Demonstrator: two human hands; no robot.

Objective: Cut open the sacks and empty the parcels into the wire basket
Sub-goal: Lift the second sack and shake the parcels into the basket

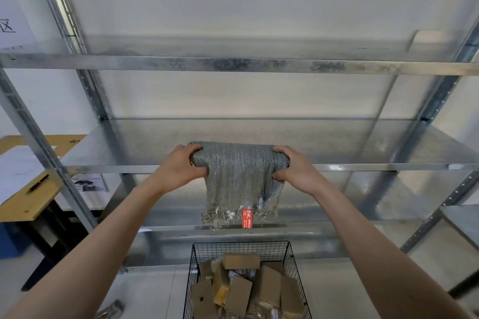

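Sack (239, 173): folded, draped over shelf (363, 145) edge
Left hand (178, 167): gripping sack
Right hand (295, 168): gripping sack
Basket (193, 267): holding parcels (241, 290)

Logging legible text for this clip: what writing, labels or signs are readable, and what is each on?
"区": on the white paper sign at the left edge; anything beside it is cut off.
Red tag hanging from the sack: white characters, too small to read.
Labels on the parcels in the wire basket: blurred, unreadable.
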